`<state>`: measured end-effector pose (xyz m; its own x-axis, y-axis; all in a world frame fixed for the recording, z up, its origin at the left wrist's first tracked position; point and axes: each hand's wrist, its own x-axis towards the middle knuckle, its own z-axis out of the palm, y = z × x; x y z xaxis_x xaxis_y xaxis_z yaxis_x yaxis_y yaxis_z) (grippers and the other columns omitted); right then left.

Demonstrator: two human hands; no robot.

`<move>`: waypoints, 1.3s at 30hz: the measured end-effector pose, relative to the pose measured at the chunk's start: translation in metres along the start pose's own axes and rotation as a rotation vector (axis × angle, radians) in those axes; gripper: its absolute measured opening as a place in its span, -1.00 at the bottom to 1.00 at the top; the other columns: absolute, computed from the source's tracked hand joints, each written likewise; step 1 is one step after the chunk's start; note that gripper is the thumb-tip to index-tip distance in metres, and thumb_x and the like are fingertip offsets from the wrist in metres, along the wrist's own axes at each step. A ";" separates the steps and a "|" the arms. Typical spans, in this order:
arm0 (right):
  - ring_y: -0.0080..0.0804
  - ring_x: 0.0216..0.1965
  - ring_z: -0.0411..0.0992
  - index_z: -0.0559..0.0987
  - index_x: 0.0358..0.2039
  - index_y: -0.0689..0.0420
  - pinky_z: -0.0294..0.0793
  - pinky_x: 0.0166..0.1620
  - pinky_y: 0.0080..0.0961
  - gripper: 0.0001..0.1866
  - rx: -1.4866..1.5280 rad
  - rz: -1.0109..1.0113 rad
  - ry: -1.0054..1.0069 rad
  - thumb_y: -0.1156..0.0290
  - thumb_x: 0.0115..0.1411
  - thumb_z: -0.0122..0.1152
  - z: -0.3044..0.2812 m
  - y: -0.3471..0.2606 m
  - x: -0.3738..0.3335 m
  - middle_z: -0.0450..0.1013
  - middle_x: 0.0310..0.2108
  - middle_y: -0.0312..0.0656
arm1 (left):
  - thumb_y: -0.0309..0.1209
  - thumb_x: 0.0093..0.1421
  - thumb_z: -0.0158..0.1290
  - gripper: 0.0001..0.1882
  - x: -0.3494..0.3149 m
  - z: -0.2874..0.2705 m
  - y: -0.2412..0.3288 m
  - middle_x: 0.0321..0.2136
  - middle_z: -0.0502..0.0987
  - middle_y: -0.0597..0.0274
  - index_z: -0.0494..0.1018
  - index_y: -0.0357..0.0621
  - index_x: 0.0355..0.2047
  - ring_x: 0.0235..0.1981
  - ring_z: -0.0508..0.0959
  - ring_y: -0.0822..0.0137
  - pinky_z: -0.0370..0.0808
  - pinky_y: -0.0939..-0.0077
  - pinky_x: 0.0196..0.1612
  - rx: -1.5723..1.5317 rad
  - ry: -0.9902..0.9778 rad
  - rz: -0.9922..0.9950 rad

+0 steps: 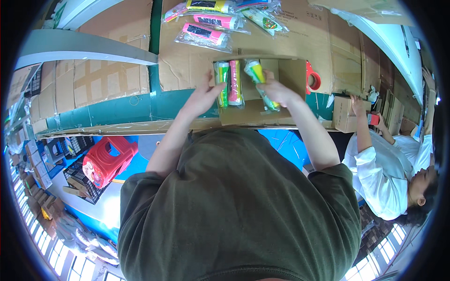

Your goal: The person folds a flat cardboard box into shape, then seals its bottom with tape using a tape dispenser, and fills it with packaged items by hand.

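An open cardboard box (243, 116) stands in front of me on the table. Inside, at its left, a green wrapped roll (224, 75) and a pink-and-yellow wrapped roll (235, 84) lie side by side in clear plastic. My left hand (202, 97) is closed over the box's left wall, fingers outside and thumb inside against the green roll. My right hand (277, 90) is closed around a green-and-yellow wrapped roll (254, 71), held slightly tilted over the box's middle. Brown box floor shows to the right of it.
Several wrapped rolls (206, 33) lie on cardboard beyond the box. A red tape roll (313, 77) sits by the box's right side. At right, a co-worker (379, 173) handles a small carton (344, 114). A red stool (110, 161) is at lower left.
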<state>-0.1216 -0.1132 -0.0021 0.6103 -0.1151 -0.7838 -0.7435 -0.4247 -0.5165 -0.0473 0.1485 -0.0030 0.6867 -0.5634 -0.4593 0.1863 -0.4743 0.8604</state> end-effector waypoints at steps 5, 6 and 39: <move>-0.20 0.28 0.17 -0.25 0.39 0.08 0.25 0.25 -0.29 -0.11 0.927 -0.002 -0.074 0.38 0.31 0.17 0.055 0.009 0.022 0.11 0.29 -0.01 | -0.16 0.29 0.05 -0.09 0.006 0.007 -0.007 0.35 0.03 -0.28 -0.23 -0.38 0.38 0.18 0.41 0.12 0.33 0.37 0.19 -0.289 -0.071 0.036; -0.20 0.28 0.17 -0.25 0.39 0.08 0.25 0.25 -0.29 -0.11 0.920 0.002 -0.076 0.38 0.31 0.17 0.060 0.006 0.024 0.11 0.29 -0.01 | -0.16 0.29 0.04 -0.09 0.002 0.008 -0.004 0.34 0.03 -0.28 -0.23 -0.38 0.38 0.15 0.43 0.13 0.34 0.38 0.18 -0.207 -0.071 -0.020; -0.12 -0.03 0.52 0.38 0.15 0.24 0.48 0.03 -0.29 -0.40 -0.009 -0.277 0.151 0.10 0.24 0.22 -0.001 0.015 -0.052 0.54 -0.10 0.06 | -0.17 0.13 0.22 -0.38 0.157 -0.090 -0.062 0.23 0.22 0.05 0.27 0.15 0.19 0.27 0.20 -0.02 0.18 -0.06 0.26 1.105 0.269 0.415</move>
<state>-0.1641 -0.1145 0.0314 0.8235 -0.1259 -0.5532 -0.5412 -0.4667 -0.6995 0.1123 0.1503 -0.1084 0.7005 -0.7133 -0.0200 -0.6932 -0.6869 0.2184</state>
